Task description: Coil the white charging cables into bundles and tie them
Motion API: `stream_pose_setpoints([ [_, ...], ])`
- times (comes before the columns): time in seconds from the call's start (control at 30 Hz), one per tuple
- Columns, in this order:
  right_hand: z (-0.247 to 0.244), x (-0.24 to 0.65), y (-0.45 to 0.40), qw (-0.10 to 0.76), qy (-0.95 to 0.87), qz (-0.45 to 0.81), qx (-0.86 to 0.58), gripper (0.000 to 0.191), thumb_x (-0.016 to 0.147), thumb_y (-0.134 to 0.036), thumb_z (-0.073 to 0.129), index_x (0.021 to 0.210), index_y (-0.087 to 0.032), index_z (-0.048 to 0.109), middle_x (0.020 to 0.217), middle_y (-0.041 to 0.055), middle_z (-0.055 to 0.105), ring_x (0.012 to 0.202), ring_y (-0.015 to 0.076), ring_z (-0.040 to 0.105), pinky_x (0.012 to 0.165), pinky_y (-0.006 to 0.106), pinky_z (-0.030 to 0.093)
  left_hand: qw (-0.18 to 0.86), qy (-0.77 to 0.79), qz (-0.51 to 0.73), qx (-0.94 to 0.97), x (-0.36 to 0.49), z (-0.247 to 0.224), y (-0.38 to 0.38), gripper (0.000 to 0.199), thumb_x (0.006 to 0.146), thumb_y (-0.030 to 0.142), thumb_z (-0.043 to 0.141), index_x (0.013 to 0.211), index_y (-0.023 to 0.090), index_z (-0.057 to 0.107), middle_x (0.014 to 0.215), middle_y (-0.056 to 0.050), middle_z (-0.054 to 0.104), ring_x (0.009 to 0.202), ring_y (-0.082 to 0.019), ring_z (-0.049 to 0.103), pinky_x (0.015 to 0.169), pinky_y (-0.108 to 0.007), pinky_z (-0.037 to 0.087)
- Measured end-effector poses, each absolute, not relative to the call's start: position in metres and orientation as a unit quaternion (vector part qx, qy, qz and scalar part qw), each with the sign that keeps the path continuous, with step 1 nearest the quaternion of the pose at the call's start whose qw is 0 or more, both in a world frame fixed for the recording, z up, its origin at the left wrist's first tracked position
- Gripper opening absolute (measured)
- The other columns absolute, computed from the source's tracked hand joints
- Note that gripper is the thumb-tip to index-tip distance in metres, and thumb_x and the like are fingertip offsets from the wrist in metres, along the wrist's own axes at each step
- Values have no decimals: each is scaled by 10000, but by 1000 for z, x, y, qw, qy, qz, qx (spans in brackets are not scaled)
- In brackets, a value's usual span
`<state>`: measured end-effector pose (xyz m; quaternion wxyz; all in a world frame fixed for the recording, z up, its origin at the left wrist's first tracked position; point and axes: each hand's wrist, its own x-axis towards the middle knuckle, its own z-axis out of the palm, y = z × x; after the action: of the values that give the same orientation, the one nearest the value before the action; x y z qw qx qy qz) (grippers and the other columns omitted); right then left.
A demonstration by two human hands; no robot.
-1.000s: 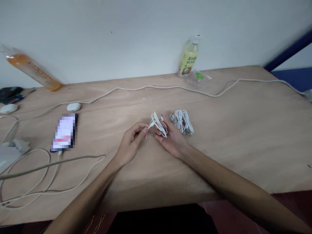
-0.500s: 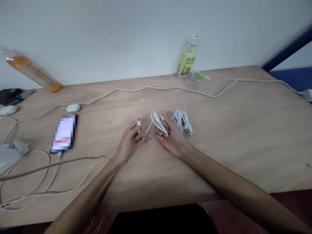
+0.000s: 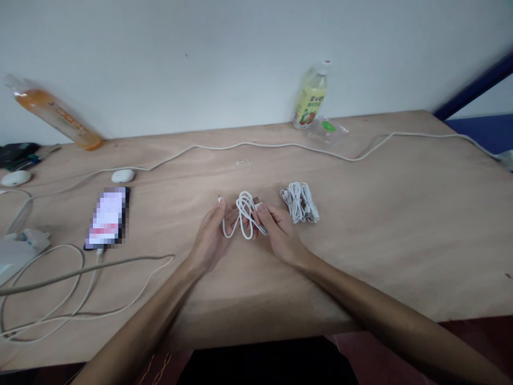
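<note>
A white USB cable (image 3: 245, 208), looped into a loose coil, is stretched between both hands just above the table. My left hand (image 3: 211, 230) is closed on one end of it, with the small metal plug poking up past the thumb. My right hand (image 3: 280, 230) pinches the other end, where the wider USB plug shows beside the thumb, and part of the coil rests against its fingers. Just right of that hand, several bundled white cables (image 3: 300, 202) lie side by side on the table.
Small white tie scraps (image 3: 242, 163) lie beyond the hands. A long white cord (image 3: 272, 144) crosses the wooden table (image 3: 401, 224). To the left are a phone (image 3: 106, 219), a white case (image 3: 122, 176) and an orange bottle (image 3: 58, 118). A yellow-green bottle (image 3: 311, 99) stands by the wall.
The coil has moved left and opened out, now hanging between both hands. My right hand has turned over, thumb on top of the plug. The left hand has shifted its hold on its end.
</note>
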<state>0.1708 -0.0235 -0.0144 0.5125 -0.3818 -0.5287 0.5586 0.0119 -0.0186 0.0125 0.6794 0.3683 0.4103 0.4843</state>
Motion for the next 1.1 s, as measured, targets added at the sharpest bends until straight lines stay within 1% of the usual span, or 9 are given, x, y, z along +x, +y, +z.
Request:
stream_pose_setpoints([
  [0.1,-13,172,-25,501,-577,515,-389,596,1062,-762,514,755,-252,540,727,-15,564,676,167,531,671,324,439,754,353,438,340,11,13,-20,526,911,620,827,693,223,560,855,-80,731,924,-283,746,823,-410,645],
  [0.23,-10,173,-27,497,-621,453,-404,522,1120,-644,484,798,-244,579,787,-4,616,726,170,561,725,325,452,763,335,453,315,8,12,-19,536,1002,551,761,650,210,544,801,-44,693,817,-207,712,824,-340,634],
  [0.3,-10,173,-27,497,-631,426,-416,467,1136,-564,491,823,-242,615,852,12,660,784,181,607,781,337,482,749,330,476,322,7,13,-18,513,1027,528,737,663,198,591,844,-50,724,824,-191,712,838,-323,632],
  [0.4,-12,174,-26,501,-639,384,-439,420,1129,-491,536,829,-242,691,993,52,709,958,222,666,890,380,517,733,332,492,333,5,14,-16,485,1018,533,750,695,186,650,1026,-94,794,940,-224,759,896,-369,648],
  [0.5,-14,176,-25,506,-635,347,-469,411,1116,-481,575,826,-257,762,1046,61,705,1027,245,651,937,419,526,716,349,498,344,6,14,-16,462,987,559,781,737,178,704,1108,-117,811,1024,-265,788,908,-403,663],
  [0.63,-15,177,-24,504,-632,342,-479,414,1112,-488,590,843,-273,819,905,38,669,931,231,623,878,405,517,692,366,506,362,8,12,-17,433,918,581,851,813,167,775,1066,-122,828,1038,-294,808,871,-397,673],
  [0.77,-13,176,-24,518,-602,375,-479,458,1104,-554,588,854,-267,844,868,29,666,847,203,622,811,373,520,680,380,515,358,8,9,-17,479,838,633,904,831,167,795,1032,-128,842,1032,-317,819,856,-407,676],
  [1.0,-14,173,-21,575,-490,469,-458,534,1013,-697,663,767,-239,786,773,20,681,653,162,605,622,320,522,653,394,547,346,5,7,-14,427,847,612,898,800,201,795,1041,-109,854,1090,-320,817,895,-426,677],
  [1.1,-17,173,-18,576,-468,484,-463,552,998,-707,669,734,-230,761,683,0,631,588,146,553,567,300,473,643,405,554,341,5,8,-13,414,828,589,916,773,197,794,1043,-108,851,1114,-323,808,915,-439,681],
])
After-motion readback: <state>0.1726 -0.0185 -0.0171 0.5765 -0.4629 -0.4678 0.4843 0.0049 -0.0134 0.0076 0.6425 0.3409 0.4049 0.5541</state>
